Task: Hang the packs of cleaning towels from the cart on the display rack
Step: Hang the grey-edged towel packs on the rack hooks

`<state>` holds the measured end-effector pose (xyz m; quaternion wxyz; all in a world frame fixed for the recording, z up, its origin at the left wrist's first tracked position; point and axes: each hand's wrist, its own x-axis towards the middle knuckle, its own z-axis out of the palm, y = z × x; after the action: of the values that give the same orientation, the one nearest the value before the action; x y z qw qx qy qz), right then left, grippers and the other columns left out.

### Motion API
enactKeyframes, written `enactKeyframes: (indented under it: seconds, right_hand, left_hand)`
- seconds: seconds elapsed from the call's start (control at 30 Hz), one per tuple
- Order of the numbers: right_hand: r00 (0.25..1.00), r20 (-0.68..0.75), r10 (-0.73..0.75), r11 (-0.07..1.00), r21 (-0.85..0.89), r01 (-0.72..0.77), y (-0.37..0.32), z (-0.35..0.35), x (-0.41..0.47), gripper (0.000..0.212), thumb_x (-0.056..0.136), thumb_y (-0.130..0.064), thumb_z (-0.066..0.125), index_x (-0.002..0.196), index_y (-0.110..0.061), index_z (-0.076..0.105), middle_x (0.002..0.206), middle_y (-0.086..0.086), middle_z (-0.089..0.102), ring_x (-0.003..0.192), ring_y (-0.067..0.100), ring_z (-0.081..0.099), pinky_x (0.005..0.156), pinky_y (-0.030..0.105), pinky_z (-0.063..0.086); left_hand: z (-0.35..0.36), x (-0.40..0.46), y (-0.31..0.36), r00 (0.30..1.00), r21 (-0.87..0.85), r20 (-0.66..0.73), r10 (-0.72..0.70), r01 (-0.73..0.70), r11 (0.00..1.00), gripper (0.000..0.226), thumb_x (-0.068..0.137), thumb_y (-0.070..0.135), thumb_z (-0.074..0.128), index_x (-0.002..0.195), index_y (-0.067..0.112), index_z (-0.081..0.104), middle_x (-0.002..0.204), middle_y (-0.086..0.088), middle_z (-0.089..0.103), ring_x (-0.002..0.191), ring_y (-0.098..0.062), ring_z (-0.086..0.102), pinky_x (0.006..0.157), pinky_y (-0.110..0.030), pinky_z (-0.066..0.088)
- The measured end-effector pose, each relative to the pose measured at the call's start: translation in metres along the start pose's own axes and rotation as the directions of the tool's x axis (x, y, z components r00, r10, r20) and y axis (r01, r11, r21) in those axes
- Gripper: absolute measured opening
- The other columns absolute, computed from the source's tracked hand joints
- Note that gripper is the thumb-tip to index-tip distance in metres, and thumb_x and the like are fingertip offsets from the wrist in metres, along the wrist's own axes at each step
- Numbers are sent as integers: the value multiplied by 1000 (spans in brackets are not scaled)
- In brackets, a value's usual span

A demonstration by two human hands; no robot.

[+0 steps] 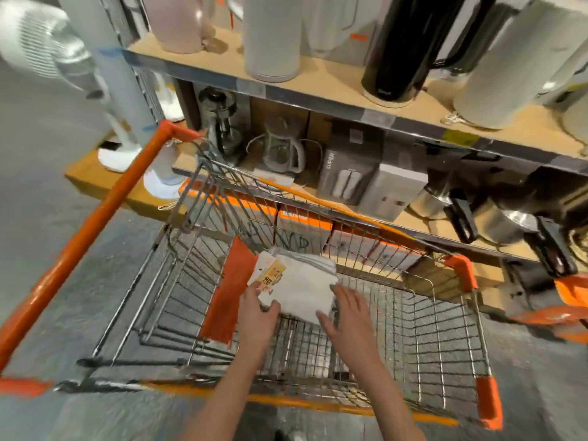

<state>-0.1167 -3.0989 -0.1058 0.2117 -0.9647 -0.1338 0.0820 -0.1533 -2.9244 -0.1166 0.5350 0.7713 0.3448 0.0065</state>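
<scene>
Both hands' fingers (273,308), spread, touch the towel packs (302,281) (inside the cart (445,345)).

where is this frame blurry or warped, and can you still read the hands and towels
Head view: wide-angle bending curves the wooden shelf edge; motion smear on the white fan and frame corners; left hand, right hand and white towel packs stay reasonably sharp.

Both bare forearms reach forward and down from the lower edge of the view, side by side and near each other. The left hand (257,308) lies palm down with its fingers curled and the thumb spread toward the right. The right hand (345,310) is flat and palm down, its fingers extended and slightly splayed, the thumb angled inward toward the left hand.
</scene>
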Motion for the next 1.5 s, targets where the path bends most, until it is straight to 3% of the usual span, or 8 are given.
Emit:
enactKeyframes:
  seconds: [0.27, 0.4, 0.7, 0.93, 1.17, 1.27, 1.4, 1.5]
  right_hand:
    - [988, 156, -1, 996, 89, -14, 22, 53, 89, 63, 91, -45, 53, 145, -21, 29, 148, -3, 33, 137, 18, 19, 110, 36, 22]
    - [969, 245, -38, 992, 128, 7, 36, 88, 130, 64, 89, -39, 60, 143, -20, 30, 147, -1, 35, 135, 18, 21, 109, 35, 25]
    - [924, 350, -151, 965, 256, 61, 60, 178, 211, 68, 79, -29, 73, 138, -16, 39, 138, 3, 44, 130, 20, 34, 103, 27, 28]
    - [893, 396, -214, 949, 303, 93, 54, 213, 253, 81, 73, -32, 79, 140, -15, 37, 138, 6, 45, 130, 22, 35, 102, 29, 28]
    - [826, 483, -291, 955, 205, 216, 47, 225, 276, 95, 63, -39, 83, 142, -22, 33, 139, 1, 40, 128, 21, 34, 108, 34, 27]
    - [762, 575, -298, 955, 181, 237, 43, 227, 287, 102, 62, -39, 84, 145, -23, 28, 142, 1, 33, 131, 21, 30, 109, 36, 27]
    - [706, 655, -269, 963, 189, 191, 38, 226, 296, 106, 60, -32, 86, 146, -26, 26, 140, 1, 31, 131, 21, 26, 109, 39, 26]
    - [700, 660, -272, 962, 177, 206, 33, 225, 296, 102, 57, -28, 88, 142, -34, 32, 120, -3, 29, 122, 19, 25, 103, 38, 28]
  left_hand:
    - [57, 66, -40, 949, -281, -102, -298, 260, 924, 55, 86, 3, 66, 136, 5, 42, 122, -7, 49, 118, -28, 48, 103, -37, 40]
    - [90, 93, -59, 875, -369, -128, -467, 395, 841, 70, 85, 9, 71, 144, 4, 33, 138, -22, 43, 126, -37, 44, 104, -49, 40]
    - [132, 154, -108, 673, -406, -271, -688, 568, 716, 84, 82, 19, 74, 149, 21, 22, 146, -24, 21, 124, -41, 39, 95, -44, 41]
    - [151, 165, -133, 714, -476, -301, -632, 462, 748, 74, 87, 16, 70, 147, 19, 26, 141, -16, 48, 125, -33, 50, 100, -36, 43]
    - [149, 165, -135, 745, -407, -247, -620, 501, 764, 97, 76, 14, 80, 151, 20, 20, 145, -14, 25, 132, -34, 36, 104, -45, 40]
    - [143, 170, -138, 760, -384, -249, -600, 492, 782, 94, 74, 11, 82, 150, 17, 26, 149, -10, 24, 134, -23, 30, 109, -36, 32]
    - [142, 173, -139, 776, -402, -288, -562, 435, 806, 90, 69, 5, 83, 143, 17, 33, 137, -6, 39, 102, -3, 38, 91, -15, 34]
    - [146, 171, -147, 797, -458, -294, -528, 367, 809, 77, 67, -3, 82, 117, 37, 39, 113, 2, 57, 86, 3, 60, 64, -7, 48]
